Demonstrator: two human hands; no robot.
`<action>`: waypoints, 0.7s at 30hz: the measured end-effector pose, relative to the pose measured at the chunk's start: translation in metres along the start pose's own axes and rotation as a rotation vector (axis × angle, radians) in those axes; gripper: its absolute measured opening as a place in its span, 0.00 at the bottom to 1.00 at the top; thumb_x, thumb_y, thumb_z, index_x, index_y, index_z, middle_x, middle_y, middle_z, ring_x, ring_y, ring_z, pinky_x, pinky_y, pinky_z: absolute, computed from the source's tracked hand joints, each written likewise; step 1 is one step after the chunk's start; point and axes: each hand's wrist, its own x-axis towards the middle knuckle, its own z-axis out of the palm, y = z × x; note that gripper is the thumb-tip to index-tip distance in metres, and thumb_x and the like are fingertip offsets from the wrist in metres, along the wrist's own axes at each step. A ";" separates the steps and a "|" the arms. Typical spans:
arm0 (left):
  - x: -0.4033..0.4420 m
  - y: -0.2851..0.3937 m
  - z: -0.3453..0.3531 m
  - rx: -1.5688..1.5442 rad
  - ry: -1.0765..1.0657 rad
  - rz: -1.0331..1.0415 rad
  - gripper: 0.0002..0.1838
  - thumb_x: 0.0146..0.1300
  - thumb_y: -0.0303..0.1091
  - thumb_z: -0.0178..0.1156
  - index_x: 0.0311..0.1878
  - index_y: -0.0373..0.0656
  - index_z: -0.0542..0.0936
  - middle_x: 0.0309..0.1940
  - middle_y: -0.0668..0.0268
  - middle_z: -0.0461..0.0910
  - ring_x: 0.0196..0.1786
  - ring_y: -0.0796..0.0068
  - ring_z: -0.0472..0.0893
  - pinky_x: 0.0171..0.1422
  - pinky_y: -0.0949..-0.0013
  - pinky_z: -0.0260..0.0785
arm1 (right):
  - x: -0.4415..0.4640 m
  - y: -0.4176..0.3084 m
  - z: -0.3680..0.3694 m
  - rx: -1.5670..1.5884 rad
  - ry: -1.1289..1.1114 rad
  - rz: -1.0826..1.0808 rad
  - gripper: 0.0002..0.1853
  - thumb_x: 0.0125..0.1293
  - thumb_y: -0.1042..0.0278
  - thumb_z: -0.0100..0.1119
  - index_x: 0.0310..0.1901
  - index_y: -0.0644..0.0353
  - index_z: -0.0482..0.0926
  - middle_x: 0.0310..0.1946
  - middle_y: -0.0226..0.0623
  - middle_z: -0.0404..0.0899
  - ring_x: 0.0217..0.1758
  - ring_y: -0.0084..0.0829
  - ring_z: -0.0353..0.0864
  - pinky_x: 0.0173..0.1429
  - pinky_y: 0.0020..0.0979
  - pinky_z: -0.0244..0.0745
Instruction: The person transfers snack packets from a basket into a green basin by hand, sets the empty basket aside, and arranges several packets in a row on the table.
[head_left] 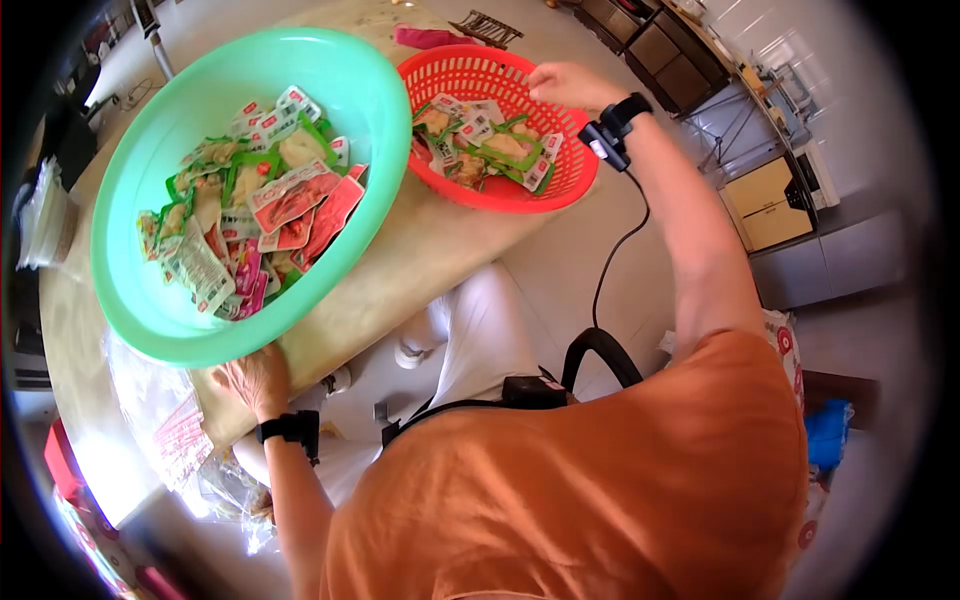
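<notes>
A large light green basin (385, 205) holds a loose heap of small snack packets (250, 190) in green, red, white and pink wrappers. My left hand (252, 382) lies on the table at the basin's near edge, fingers extended and partly hidden, close to or touching the rim. To the right, a red slotted plastic basket (575, 170) holds more packets (490, 145), mostly green and white. Over that basket's far right rim is my right hand (575, 85), its fingers curled in. No packet shows in it, and the inside of the fingers is hidden.
Both containers stand on a pale table (340, 300); the red basket is near its right edge. Clear plastic wrapping (160, 400) hangs over the near left edge. A pink cloth-like item (435, 37) lies behind the basket. A black cable (603, 265) hangs from my right wrist.
</notes>
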 end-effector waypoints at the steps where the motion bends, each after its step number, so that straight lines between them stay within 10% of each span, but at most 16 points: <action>1: 0.000 -0.002 0.005 0.002 0.042 0.010 0.23 0.63 0.48 0.45 0.55 0.45 0.73 0.55 0.54 0.72 0.60 0.55 0.66 0.62 0.44 0.51 | 0.002 0.010 0.007 -0.028 -0.076 0.028 0.17 0.59 0.63 0.60 0.47 0.63 0.75 0.42 0.36 0.79 0.44 0.25 0.77 0.49 0.27 0.72; 5: 0.005 -0.004 0.009 0.025 0.003 0.021 0.25 0.63 0.50 0.43 0.55 0.44 0.73 0.55 0.53 0.72 0.58 0.53 0.68 0.62 0.43 0.52 | 0.015 0.022 0.044 -0.186 -0.239 0.178 0.21 0.49 0.60 0.65 0.42 0.65 0.78 0.33 0.41 0.80 0.38 0.32 0.80 0.41 0.31 0.73; 12: -0.003 0.011 0.000 0.059 0.142 0.120 0.16 0.58 0.46 0.49 0.38 0.48 0.81 0.36 0.61 0.81 0.42 0.56 0.77 0.45 0.51 0.63 | 0.028 0.021 0.094 -0.409 -0.367 0.183 0.40 0.36 0.62 0.74 0.56 0.58 0.71 0.46 0.46 0.78 0.50 0.42 0.77 0.53 0.35 0.71; 21: 0.005 -0.008 0.016 0.105 0.096 0.171 0.16 0.58 0.45 0.50 0.38 0.46 0.81 0.36 0.59 0.81 0.41 0.56 0.77 0.47 0.50 0.61 | 0.048 0.057 0.118 -0.499 -0.214 0.172 0.22 0.48 0.68 0.62 0.48 0.62 0.76 0.41 0.50 0.78 0.50 0.45 0.76 0.51 0.38 0.71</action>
